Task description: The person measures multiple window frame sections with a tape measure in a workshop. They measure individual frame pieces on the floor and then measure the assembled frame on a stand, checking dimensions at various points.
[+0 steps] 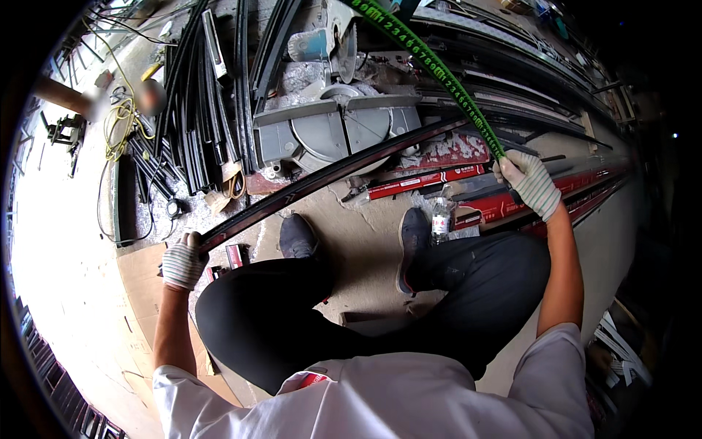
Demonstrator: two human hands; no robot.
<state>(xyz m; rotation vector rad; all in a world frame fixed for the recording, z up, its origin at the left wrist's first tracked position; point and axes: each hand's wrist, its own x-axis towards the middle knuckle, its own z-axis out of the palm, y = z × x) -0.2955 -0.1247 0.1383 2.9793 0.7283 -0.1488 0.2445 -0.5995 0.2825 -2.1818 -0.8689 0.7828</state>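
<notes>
My left hand point(183, 263), in a striped knit glove, is closed around the near-left end of a long dark profile bar point(292, 193). The bar slants up to the right, passing in front of the grey base of a mitre saw point(365, 132); its far end lies near the tape. On the right, my gloved right hand point(532, 184) pinches the lower end of a bright green tape measure blade point(431, 62). The blade runs from my fingers up and left, crossing in front of stacked bars and out of the top of the view. Its case is not visible.
Bundles of black profiles point(194, 121) lie at the back left, beside a yellow cord point(121, 128). A plastic bottle point(440, 219) stands by my right shoe, near red-wrapped lengths point(512, 205). Cardboard point(150, 293) lies below my left hand. More long bars point(512, 69) are stacked at the back right.
</notes>
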